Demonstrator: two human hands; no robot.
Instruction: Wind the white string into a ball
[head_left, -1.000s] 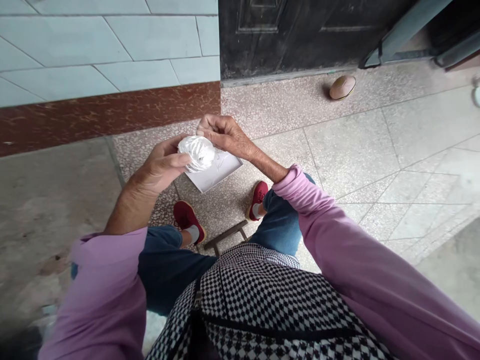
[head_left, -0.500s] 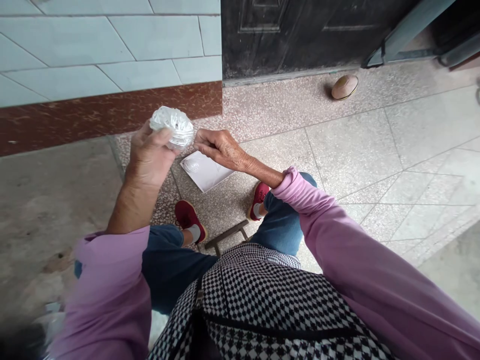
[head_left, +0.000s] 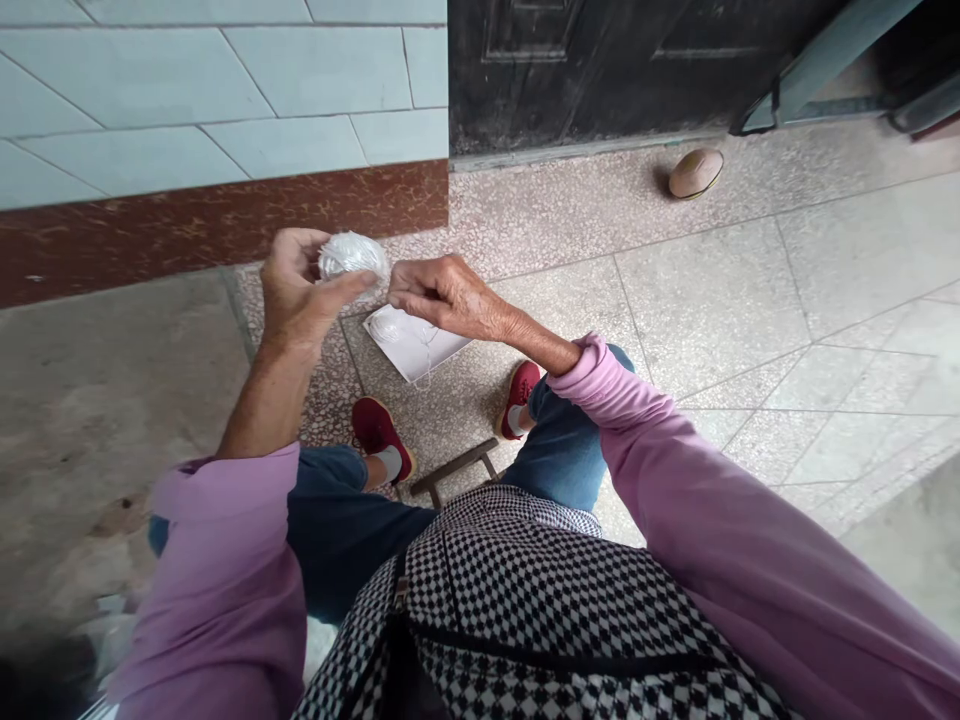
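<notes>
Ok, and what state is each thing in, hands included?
Left hand: curled around the white string ball
White string ball: wound, held above the floor
Right hand: fingers closed; can't tell if they hold a strand
White tray: on the floor, open-topped
Pink sleeves: rolled up
Black door: looks shut

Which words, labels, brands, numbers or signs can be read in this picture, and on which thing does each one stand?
None: no readable text anywhere.
White ball of thread in the left hand: no lettering visible.
White tray on the floor: no lettering visible.
Oval thing near the door: any marks are too small to read.
</notes>
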